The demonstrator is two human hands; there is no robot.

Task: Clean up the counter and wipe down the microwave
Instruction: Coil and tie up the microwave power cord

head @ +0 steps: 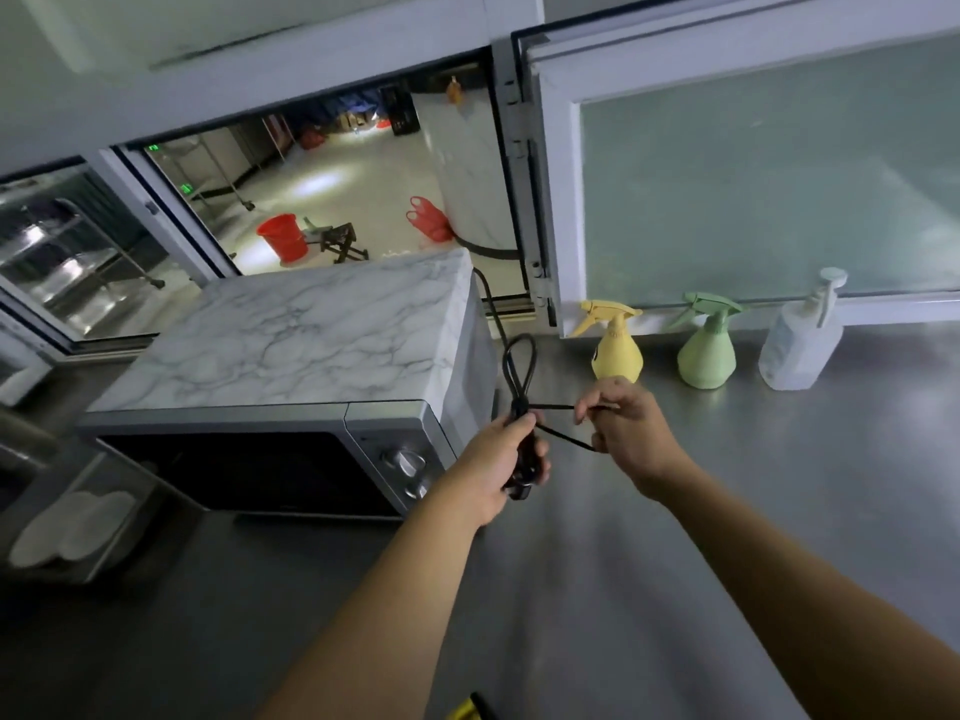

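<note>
The landmark is the microwave, which stands on the steel desk below an open window.

1. Left of the microwave, pale rounded objects lie in a shallow tray; blur prevents identification. The frame edge cuts off the items beyond them.
2. The microwave top carries a marble-pattern surface. The door is dark and its contents cannot be made out. Two knobs sit at the front right corner; the lower one is partly hidden by the left hand.
3. At the microwave's right front corner, the left hand grips the bundled black cord. Its fingers are curled round the bundle. A loop of cord rises above the fist, and the plug end protrudes below it, partly hidden by the palm.
4. The cord runs from the loop up behind the microwave's right rear corner, where its far end is hidden.
5. Right of the left hand, the right hand pinches a strand of the cord, pulled taut between both hands. The fingertips are curled inward; the exact contact point is hidden.
6. Right of the microwave, along the frosted window panel, stand a yellow sprayer, a green sprayer and a clear pump bottle.
7. At the lower frame edge, a yellow-black object is cut off and unidentifiable.
</note>
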